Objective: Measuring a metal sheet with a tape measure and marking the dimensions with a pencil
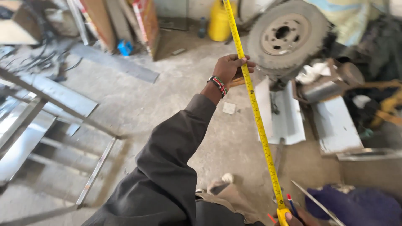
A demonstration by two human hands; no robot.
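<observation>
A yellow tape measure blade point(256, 113) runs in a long line from the top middle down to the bottom right. My left hand point(233, 67), with a beaded wristband, is stretched out and pinches the blade partway along. My right hand point(298, 217) sits at the bottom edge, mostly cut off, and grips the tape measure's yellow case point(283, 215) together with a red-tipped pencil point(291, 205). A thin metal strip point(318, 204) lies close beside that hand.
A worn tyre on a rim point(284, 35) leans at the far right, with a yellow jerrycan point(218, 21) behind. Grey sheet-metal pieces point(335, 125) lie on the concrete floor. A metal frame point(54, 104) and steel sheets fill the left. A purple cloth point(356, 207) lies bottom right.
</observation>
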